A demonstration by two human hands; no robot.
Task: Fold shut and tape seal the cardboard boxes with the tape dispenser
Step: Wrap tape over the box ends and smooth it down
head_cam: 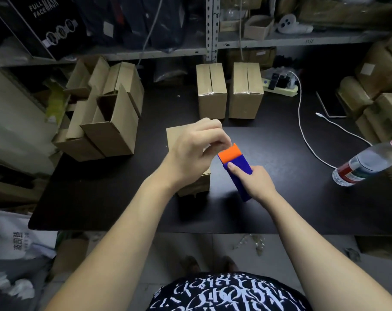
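A cardboard box stands in the middle of the black table, mostly hidden under my left hand. My right hand grips a blue tape dispenser with an orange front, held just right of the box. The fingertips of my left hand are bunched at the orange front, pinching at it; whether tape is between them cannot be told. Two closed, taped boxes stand side by side at the back of the table.
Several open boxes are piled at the table's left. A power strip with a white cable lies back right, beside a dark tablet. A plastic water bottle leans at the right edge. Shelves stand behind.
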